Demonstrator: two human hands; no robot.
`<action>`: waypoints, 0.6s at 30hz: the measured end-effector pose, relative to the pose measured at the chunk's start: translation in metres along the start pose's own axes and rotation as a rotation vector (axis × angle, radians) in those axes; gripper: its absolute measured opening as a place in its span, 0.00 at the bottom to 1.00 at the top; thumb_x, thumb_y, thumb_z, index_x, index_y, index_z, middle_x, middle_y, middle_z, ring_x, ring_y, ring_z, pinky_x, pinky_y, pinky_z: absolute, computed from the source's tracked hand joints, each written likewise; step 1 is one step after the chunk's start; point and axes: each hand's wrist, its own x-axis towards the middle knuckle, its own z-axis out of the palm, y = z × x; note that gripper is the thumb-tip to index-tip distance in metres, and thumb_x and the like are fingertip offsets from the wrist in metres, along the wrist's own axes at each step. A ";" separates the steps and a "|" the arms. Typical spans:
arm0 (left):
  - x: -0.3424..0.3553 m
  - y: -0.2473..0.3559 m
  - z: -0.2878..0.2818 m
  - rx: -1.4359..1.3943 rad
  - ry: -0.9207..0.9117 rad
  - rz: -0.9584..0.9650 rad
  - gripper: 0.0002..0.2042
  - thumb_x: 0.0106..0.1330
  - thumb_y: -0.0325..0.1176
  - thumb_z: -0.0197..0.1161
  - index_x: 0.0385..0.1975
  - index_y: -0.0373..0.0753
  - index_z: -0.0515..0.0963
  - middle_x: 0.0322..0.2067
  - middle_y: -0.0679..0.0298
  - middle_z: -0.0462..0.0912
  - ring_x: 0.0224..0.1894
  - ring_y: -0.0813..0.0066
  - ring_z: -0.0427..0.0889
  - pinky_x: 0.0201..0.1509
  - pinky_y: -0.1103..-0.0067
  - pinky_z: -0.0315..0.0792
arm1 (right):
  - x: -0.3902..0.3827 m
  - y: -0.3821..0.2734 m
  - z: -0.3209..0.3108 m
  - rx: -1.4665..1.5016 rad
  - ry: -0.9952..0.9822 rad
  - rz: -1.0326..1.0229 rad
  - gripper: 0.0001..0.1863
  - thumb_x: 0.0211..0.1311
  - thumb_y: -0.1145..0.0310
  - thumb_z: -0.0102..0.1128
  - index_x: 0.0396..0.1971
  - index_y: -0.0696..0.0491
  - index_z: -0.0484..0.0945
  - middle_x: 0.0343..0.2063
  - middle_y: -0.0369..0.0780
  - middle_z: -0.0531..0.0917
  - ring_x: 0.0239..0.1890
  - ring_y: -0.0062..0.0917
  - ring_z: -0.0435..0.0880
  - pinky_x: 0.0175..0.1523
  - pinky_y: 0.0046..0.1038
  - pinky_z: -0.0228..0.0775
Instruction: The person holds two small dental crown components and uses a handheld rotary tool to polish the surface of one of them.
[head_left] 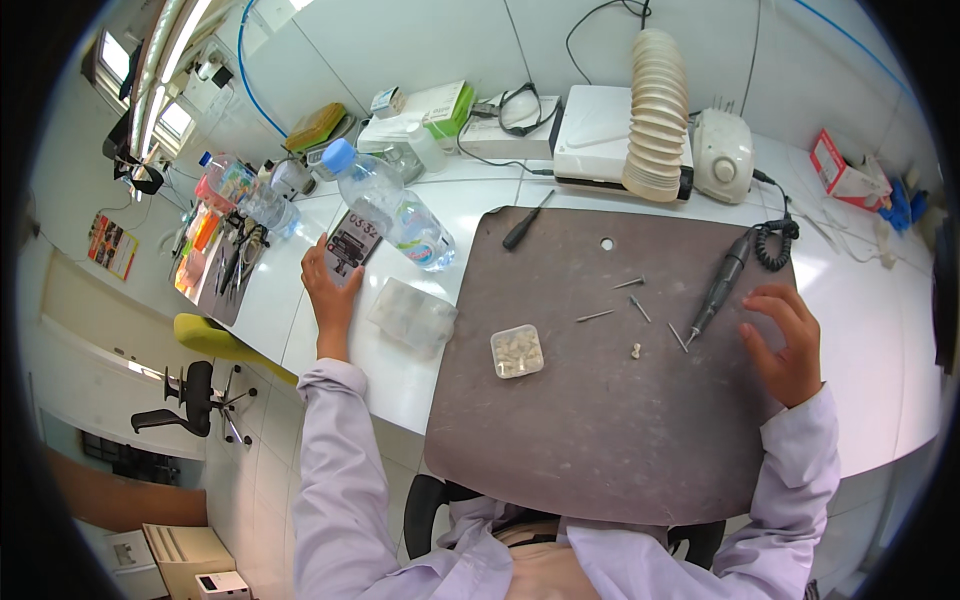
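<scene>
My left hand [330, 290] grips a smartphone [352, 250] by its edges, thumb on one side and fingers on the other; its screen is lit. Beside that hand is a cloudy clear plastic box [412, 315]. My right hand [785, 345] hovers over the right side of the brown mat [560, 440], fingers apart and holding nothing. Just left of it lies a black rotary handpiece [722, 285] with a thin bit. Several small metal burs [640, 308] lie on the mat near a tiny cream-coloured piece [635, 351]. A small square container [516, 352] holds many similar cream pieces.
A screwdriver [527, 222] lies at the mat's back left. Behind the mat are a ribbed hose [656, 115], a white box unit [592, 135] and a control unit [724, 155]. A water bottle [405, 215] stands behind the phone. A red-white box [848, 172] sits back right.
</scene>
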 end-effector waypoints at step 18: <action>-0.004 -0.047 0.021 -0.045 -0.072 -0.200 0.34 0.55 0.41 0.73 0.60 0.33 0.68 0.50 0.51 0.75 0.53 0.58 0.73 0.59 0.69 0.67 | 0.001 0.004 -0.008 0.020 0.020 -0.043 0.12 0.50 0.75 0.68 0.37 0.56 0.80 0.38 0.43 0.80 0.41 0.36 0.81 0.45 0.30 0.74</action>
